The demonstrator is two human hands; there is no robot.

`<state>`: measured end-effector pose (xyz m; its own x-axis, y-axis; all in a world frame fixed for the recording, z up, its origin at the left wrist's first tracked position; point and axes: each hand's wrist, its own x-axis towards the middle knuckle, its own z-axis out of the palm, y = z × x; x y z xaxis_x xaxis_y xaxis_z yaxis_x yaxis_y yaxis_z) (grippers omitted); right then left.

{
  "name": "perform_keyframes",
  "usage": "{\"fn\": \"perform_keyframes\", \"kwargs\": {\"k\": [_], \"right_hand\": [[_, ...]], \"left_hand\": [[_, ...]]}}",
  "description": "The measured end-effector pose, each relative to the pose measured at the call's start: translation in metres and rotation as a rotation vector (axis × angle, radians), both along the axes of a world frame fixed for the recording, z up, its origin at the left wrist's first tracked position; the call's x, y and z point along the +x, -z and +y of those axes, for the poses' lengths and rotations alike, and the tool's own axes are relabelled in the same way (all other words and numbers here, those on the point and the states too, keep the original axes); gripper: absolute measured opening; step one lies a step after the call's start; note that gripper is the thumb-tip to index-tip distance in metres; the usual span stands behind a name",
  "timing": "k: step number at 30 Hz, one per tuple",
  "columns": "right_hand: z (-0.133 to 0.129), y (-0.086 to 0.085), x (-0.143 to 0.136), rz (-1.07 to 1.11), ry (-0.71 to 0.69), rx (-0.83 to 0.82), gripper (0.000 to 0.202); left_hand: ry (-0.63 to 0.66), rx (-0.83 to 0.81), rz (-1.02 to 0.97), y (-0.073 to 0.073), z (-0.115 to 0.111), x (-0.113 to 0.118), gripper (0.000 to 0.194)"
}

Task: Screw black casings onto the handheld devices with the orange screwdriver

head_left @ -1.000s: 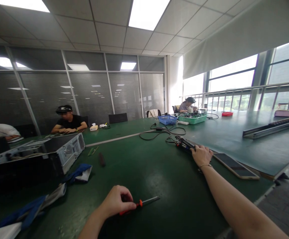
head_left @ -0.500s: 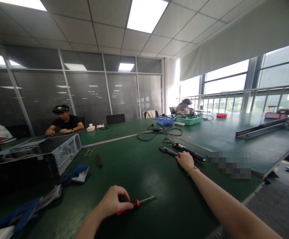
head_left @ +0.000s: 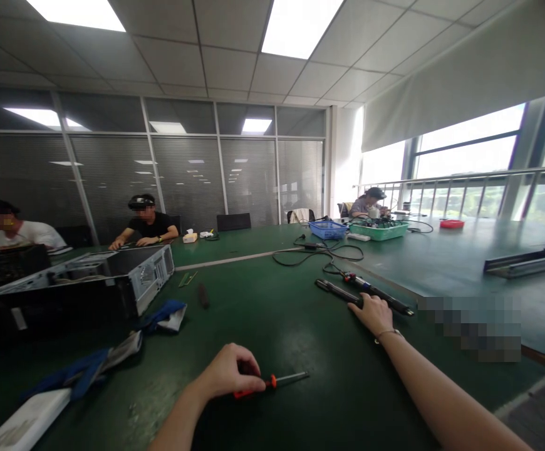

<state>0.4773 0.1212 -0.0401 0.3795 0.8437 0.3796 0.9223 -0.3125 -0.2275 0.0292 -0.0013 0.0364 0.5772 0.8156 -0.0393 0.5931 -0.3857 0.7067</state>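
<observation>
Low in the middle of the head view, my left hand (head_left: 232,374) is closed round the red handle of a screwdriver (head_left: 291,378), whose metal shaft points right over the green table (head_left: 254,319). My right hand (head_left: 373,313) reaches forward and grips the near end of a black rod-like tool (head_left: 338,291); its fingertips are partly hidden. Just beyond and to the right lies a second black tool (head_left: 385,296) with a cable, beside my right hand.
An open computer case (head_left: 126,294) stands at left, near blue-grey gloves (head_left: 169,316) and a white object (head_left: 28,416). Farther back are a blue basket (head_left: 327,230), a green basket (head_left: 385,233) and a red tray (head_left: 451,223). Three people sit around the tables.
The view has turned left, so the scene sits farther right. Both hands keep hold of their tools, with little visible movement over the table.
</observation>
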Motion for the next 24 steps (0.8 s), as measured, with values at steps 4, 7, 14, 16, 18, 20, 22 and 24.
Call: {"fn": "perform_keyframes", "kwargs": {"k": [4,7,14,16,18,20,22,24], "right_hand": [[0.0,-0.001,0.0,0.009,-0.04,-0.003,0.043],[0.0,-0.003,-0.002,0.015,-0.108,-0.015,0.033],[0.003,-0.009,-0.043,0.079,-0.333,-0.014,0.031],[0.004,-0.011,-0.067,0.114,-0.432,-0.008,0.033],[0.002,-0.012,-0.093,0.153,-0.538,-0.003,0.036],[-0.003,-0.015,-0.12,0.194,-0.635,-0.002,0.038],[-0.013,-0.019,-0.146,0.233,-0.727,-0.007,0.039],[-0.024,-0.023,-0.167,0.267,-0.82,-0.017,0.038]], "left_hand": [[-0.026,-0.009,-0.069,0.006,0.007,-0.002,0.047],[-0.137,0.051,-0.148,0.015,0.017,-0.005,0.049],[-0.448,0.224,-0.28,0.033,0.033,-0.023,0.04],[-0.517,0.274,-0.321,0.036,0.036,-0.029,0.039],[-0.559,0.316,-0.379,0.038,0.038,-0.032,0.037],[-0.585,0.351,-0.417,0.039,0.04,-0.033,0.037],[-0.602,0.375,-0.404,0.04,0.041,-0.032,0.042],[-0.616,0.403,-0.336,0.041,0.042,-0.032,0.05]]}}
